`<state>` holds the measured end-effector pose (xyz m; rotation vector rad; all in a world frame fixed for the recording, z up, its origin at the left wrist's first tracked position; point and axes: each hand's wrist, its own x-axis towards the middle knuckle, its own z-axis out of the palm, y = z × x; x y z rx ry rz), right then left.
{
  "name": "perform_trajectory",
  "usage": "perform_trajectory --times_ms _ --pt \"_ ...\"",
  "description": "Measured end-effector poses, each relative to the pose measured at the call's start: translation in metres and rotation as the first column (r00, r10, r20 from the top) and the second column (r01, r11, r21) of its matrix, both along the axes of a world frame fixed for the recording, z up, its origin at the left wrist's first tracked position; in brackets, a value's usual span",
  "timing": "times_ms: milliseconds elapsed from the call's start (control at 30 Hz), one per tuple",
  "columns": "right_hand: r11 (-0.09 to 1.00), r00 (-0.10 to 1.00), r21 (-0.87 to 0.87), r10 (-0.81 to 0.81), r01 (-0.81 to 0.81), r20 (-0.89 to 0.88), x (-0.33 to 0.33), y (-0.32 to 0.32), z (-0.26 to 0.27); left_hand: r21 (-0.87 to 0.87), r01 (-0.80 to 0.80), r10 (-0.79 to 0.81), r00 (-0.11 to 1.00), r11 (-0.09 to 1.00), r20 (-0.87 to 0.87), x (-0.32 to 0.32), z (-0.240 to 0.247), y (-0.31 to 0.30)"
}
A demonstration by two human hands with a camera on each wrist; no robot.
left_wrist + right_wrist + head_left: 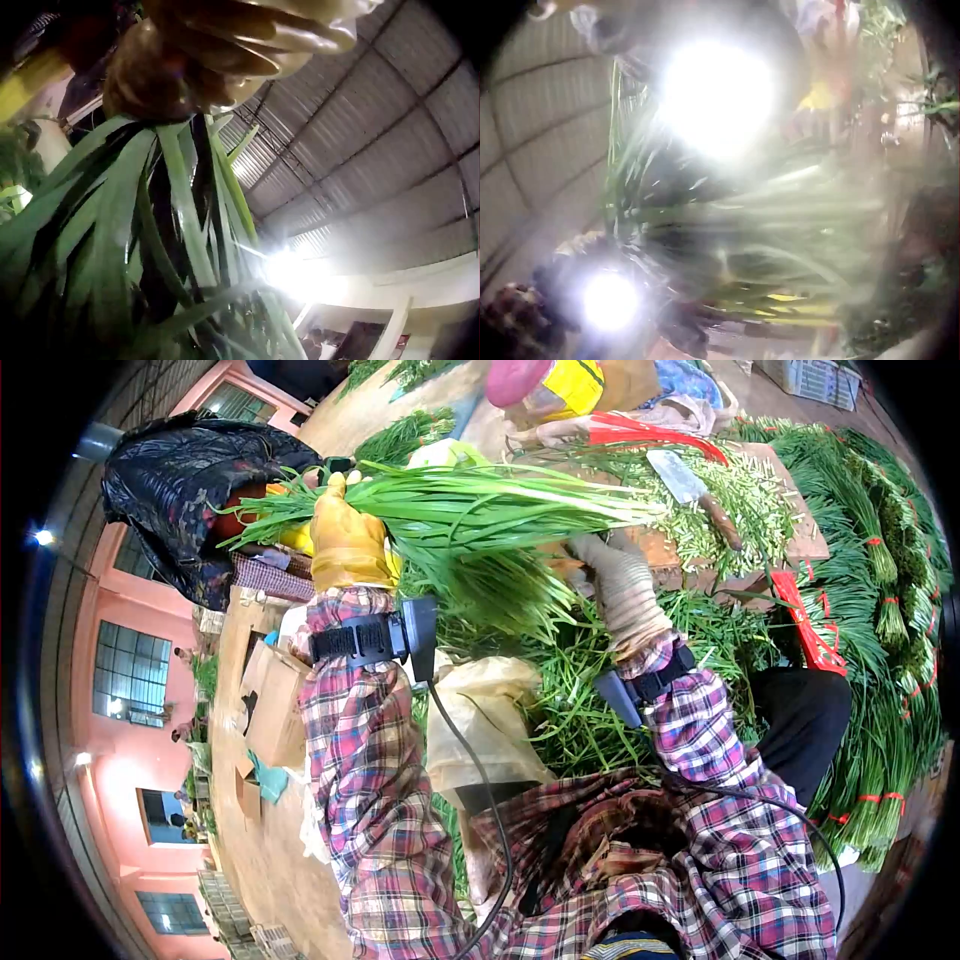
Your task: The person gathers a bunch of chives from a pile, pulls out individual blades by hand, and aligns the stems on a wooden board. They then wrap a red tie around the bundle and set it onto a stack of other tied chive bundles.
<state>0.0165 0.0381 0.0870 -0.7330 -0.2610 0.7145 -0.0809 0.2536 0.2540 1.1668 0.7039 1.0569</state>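
My left hand, in a yellow rubber glove, grips a large bunch of long green garlic chives near its leafy end. The pale stem ends point right, and loose leaves droop below the middle. In the left wrist view, the leaves hang from under the glossy glove. My right hand, in a grey-white knit glove, is just under the stem end. Its fingers are partly hidden, and I cannot tell whether they hold anything. Glare and blur wash out the right wrist view, where the bunch runs across.
A cleaver lies on a wooden board strewn with cut pale stem ends. Red ties hang at its edge. Bundled chives pile up on the right; loose greens lie below my hands. Another person's dark jacket is at left.
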Motion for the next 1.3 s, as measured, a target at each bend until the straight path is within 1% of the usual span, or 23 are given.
perform_trajectory --times_ms 33,67,167,233,333,400,433,467,500,533,567,600,633,667,733,800,867,900,933,1033,1133,1167,1300 --pt "0.962 0.960 0.248 0.174 -0.117 -0.221 -0.002 -0.008 0.015 -0.065 -0.033 0.036 0.998 0.997 0.054 0.003 -0.002 0.000" --pt "0.886 0.908 0.428 0.315 -0.178 -0.275 -0.001 0.001 0.002 -0.134 -0.065 0.079 0.992 0.989 0.102 0.003 -0.003 -0.001" --pt "0.827 0.767 0.532 0.459 -0.184 -0.448 -0.006 -0.002 0.010 -0.082 0.002 0.002 0.998 0.997 0.056 -0.001 -0.006 0.009" --pt "0.983 0.965 0.134 0.152 -0.125 -0.213 -0.004 0.000 0.012 -0.052 -0.056 0.057 0.998 0.997 0.032 0.002 -0.005 0.005" --pt "0.923 0.919 0.001 0.383 -0.385 -0.096 0.003 -0.017 0.002 -0.096 -0.099 0.106 0.992 0.990 0.068 0.006 0.006 -0.010" --pt "0.930 0.901 -0.068 0.366 -0.361 0.232 0.012 -0.015 -0.029 -0.059 0.038 -0.035 0.997 0.997 0.066 -0.002 -0.001 0.023" --pt "0.908 0.911 -0.218 0.391 -0.358 0.133 0.010 -0.025 -0.018 -0.276 0.030 0.016 0.987 0.961 0.162 0.001 0.010 0.006" --pt "0.861 0.918 -0.361 0.396 -0.359 0.033 0.007 -0.031 -0.012 -0.096 0.044 -0.040 0.998 0.994 0.045 -0.004 0.004 0.016" --pt "0.843 0.945 -0.481 0.316 -0.240 0.082 0.000 -0.026 -0.013 0.086 0.058 -0.052 0.996 0.995 -0.070 -0.008 -0.002 0.023" --pt "0.803 0.932 -0.536 0.354 -0.259 0.081 0.003 -0.021 -0.020 -0.112 0.042 -0.031 0.995 0.993 0.093 0.002 0.006 0.011" --pt "0.915 0.861 -0.401 0.175 0.036 0.477 -0.003 -0.007 -0.044 -0.107 0.049 -0.040 0.995 0.993 0.091 0.009 0.010 0.001" --pt "0.951 0.631 -0.157 -0.048 0.265 0.774 -0.010 0.005 -0.062 -0.100 -0.017 0.024 0.998 0.995 0.065 0.012 0.010 -0.009" --pt "0.888 0.596 -0.392 0.184 0.240 0.782 -0.011 -0.001 -0.042 -0.092 -0.086 0.090 0.995 0.992 0.038 0.013 0.008 -0.014" --pt "0.875 0.586 -0.361 0.115 0.322 0.802 -0.020 -0.003 -0.024 -0.092 -0.087 0.091 0.995 0.992 0.036 0.013 0.005 -0.009" --pt "0.597 0.471 -0.654 0.459 0.465 0.754 -0.022 -0.009 0.015 -0.128 0.016 -0.012 0.999 0.992 0.034 0.012 0.001 -0.001" --pt "0.592 0.387 -0.604 0.463 0.534 0.797 -0.022 -0.001 -0.002 -0.058 0.038 -0.038 0.999 0.998 0.004 0.013 0.001 -0.012" --pt "0.700 0.123 -0.264 0.247 0.663 0.961 -0.023 0.001 -0.020 -0.122 0.010 0.008 0.990 0.993 0.143 0.015 0.004 -0.021" --pt "0.931 0.488 -0.263 0.112 0.254 0.866 -0.017 0.004 -0.045 -0.075 -0.007 0.018 0.988 0.997 0.152 0.016 0.005 -0.020" --pt "0.980 0.727 -0.188 0.077 0.072 0.683 -0.019 -0.002 -0.038 -0.080 -0.011 0.023 0.988 0.997 0.152 0.016 0.003 -0.014" --pt "0.958 0.706 -0.263 0.108 0.115 0.700 -0.011 -0.009 -0.031 -0.103 0.050 -0.033 0.986 0.993 0.163 0.017 -0.002 -0.008" --pt "0.920 0.553 -0.379 0.263 0.104 0.790 -0.004 -0.002 -0.036 -0.068 -0.003 0.012 0.992 0.998 0.128 0.023 -0.006 -0.012" --pt "0.912 0.539 -0.393 0.275 0.115 0.796 -0.003 -0.002 -0.034 -0.066 0.114 -0.105 0.986 0.991 0.126 0.018 -0.007 -0.008" --pt "0.877 0.453 -0.433 0.305 0.209 0.838 -0.005 -0.003 -0.016 -0.015 0.019 -0.017 0.996 1.000 0.090 0.027 -0.005 -0.021"
